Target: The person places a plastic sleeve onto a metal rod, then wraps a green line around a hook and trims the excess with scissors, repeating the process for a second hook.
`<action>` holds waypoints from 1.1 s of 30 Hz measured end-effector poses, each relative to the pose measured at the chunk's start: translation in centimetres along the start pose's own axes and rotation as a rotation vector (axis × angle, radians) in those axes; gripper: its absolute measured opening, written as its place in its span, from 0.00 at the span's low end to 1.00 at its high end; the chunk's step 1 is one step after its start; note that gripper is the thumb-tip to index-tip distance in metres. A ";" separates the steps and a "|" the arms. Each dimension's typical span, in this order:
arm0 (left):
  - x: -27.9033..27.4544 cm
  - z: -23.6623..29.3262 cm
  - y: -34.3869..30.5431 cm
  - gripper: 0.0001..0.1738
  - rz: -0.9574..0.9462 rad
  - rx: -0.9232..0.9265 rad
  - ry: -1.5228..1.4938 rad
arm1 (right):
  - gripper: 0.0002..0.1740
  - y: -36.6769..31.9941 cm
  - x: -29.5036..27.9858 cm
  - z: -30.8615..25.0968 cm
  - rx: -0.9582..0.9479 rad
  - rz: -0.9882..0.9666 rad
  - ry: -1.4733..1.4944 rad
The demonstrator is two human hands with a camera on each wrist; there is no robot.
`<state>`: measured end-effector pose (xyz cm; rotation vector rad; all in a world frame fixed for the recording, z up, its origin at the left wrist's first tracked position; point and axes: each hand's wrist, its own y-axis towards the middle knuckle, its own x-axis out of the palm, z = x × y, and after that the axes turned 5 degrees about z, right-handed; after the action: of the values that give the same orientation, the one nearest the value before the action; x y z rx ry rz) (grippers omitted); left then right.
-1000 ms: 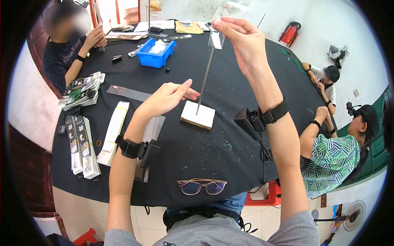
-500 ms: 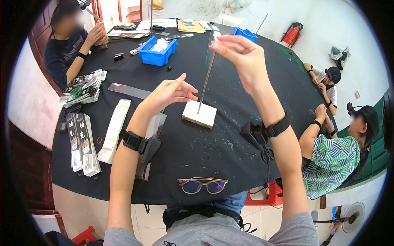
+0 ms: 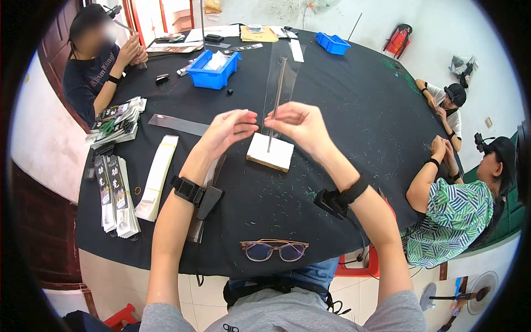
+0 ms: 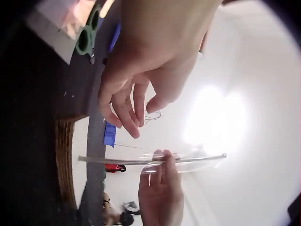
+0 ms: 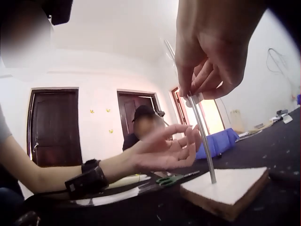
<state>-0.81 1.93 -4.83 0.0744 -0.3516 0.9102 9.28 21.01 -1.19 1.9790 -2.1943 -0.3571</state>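
A thin metal rod [image 3: 281,83] stands upright on a small wooden block [image 3: 270,152] with a white top. Around the rod hangs a long clear plastic sleeve [image 3: 291,72], its upper part rising past the rod's tip. My right hand [image 3: 298,126] pinches the sleeve's lower part between thumb and fingers, low on the rod; the right wrist view shows this pinch from the side. On the rod's other side is my left hand [image 3: 228,133], fingers loosely bent and holding nothing. In the left wrist view that hand [image 4: 141,80] is apart from the rod [image 4: 113,161].
Eyeglasses [image 3: 274,251] lie near the table's front edge. To the left are white strips [image 3: 157,177], printed packets [image 3: 117,193], green-handled scissors [image 3: 106,127] and clear plastic strips [image 3: 180,124]. Blue bins [image 3: 213,77] stand farther back. Other people sit around the black-covered table [image 3: 332,221].
My right hand has come down from above the rod's tip to near the block, drawing the clear sleeve down over the rod. My left hand has stayed beside the rod.
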 end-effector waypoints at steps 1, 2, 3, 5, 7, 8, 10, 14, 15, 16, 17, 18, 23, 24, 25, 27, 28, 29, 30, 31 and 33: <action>0.2 0.6 -0.1 0.17 0.033 0.085 0.084 | 0.07 -0.3 0.1 0.8 0.021 0.002 -0.023; 0.3 1.5 -0.2 0.17 0.067 0.171 0.171 | 0.07 -0.5 0.1 1.5 0.039 0.004 -0.045; 1.1 2.8 -0.7 0.17 0.074 0.297 0.207 | 0.07 -0.7 0.3 1.6 0.054 0.023 -0.044; 3.4 5.8 -1.9 0.18 0.100 0.534 0.284 | 0.07 -0.7 0.2 1.8 0.047 0.020 -0.030; 5.4 7.7 -2.6 0.18 0.124 0.632 0.331 | 0.10 -0.7 0.0 2.2 0.046 -0.003 0.000; 6.1 8.6 -2.4 0.17 0.117 0.687 0.428 | 0.10 -0.7 -0.2 2.2 0.051 -0.004 0.005; 6.5 9.3 -1.5 0.16 0.106 0.739 0.530 | 0.17 -0.9 -0.2 1.3 -0.039 0.012 -0.166; 6.6 9.6 -0.5 0.13 0.047 0.781 0.582 | 0.23 -3.2 -0.9 -3.4 -0.330 0.220 -0.577; 6.7 9.5 -0.6 0.13 0.052 0.772 0.589 | 0.23 -3.9 -1.0 -5.1 -0.387 0.255 -0.590; 6.8 9.4 -0.5 0.13 0.048 0.761 0.589 | 0.21 -5.0 -0.8 -7.1 -0.440 0.275 -0.573; 6.8 9.3 -0.5 0.13 0.071 0.801 0.612 | 0.18 -6.3 -0.5 -9.2 -0.478 0.278 -0.548; 7.0 9.2 -0.4 0.13 0.091 0.840 0.634 | 0.16 -7.7 0.0 -11.2 -0.495 0.225 -0.412; 7.3 8.7 0.4 0.11 0.233 0.938 0.653 | 0.15 -14.4 1.5 -18.4 -0.521 -0.252 -0.393; 7.5 8.7 1.1 0.11 0.283 1.050 0.629 | 0.15 -15.1 1.2 -18.2 -0.505 -0.231 -0.393; 7.6 9.4 1.0 0.13 0.271 0.990 0.608 | 0.15 -18.9 -2.1 -18.4 -0.496 -0.209 -0.387; 5.6 11.8 1.7 0.17 0.315 0.933 0.571 | 0.14 -23.2 -9.4 -18.9 -0.478 -0.174 -0.374; 3.5 13.5 3.1 0.18 0.369 0.938 0.555 | 0.14 -21.9 -9.6 -18.6 -0.473 -0.159 -0.367; 1.6 15.6 4.2 0.18 0.372 0.951 0.457 | 0.13 -20.8 -9.8 -18.4 -0.468 -0.145 -0.358; 0.3 17.5 4.8 0.19 0.377 0.966 0.358 | 0.13 -25.7 -15.6 -19.1 -0.467 -0.132 -0.351; 0.5 18.9 3.8 0.19 0.479 0.966 0.384 | 0.12 -24.6 -13.4 -18.6 -0.467 -0.120 -0.344; -2.5 21.3 3.6 0.21 0.570 1.083 0.484 | 0.12 -29.8 -22.3 -19.6 -0.462 -0.093 -0.334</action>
<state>-10.71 -2.29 14.09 0.7629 0.6382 1.5581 45.61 39.10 9.91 1.8598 -1.9469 -1.1650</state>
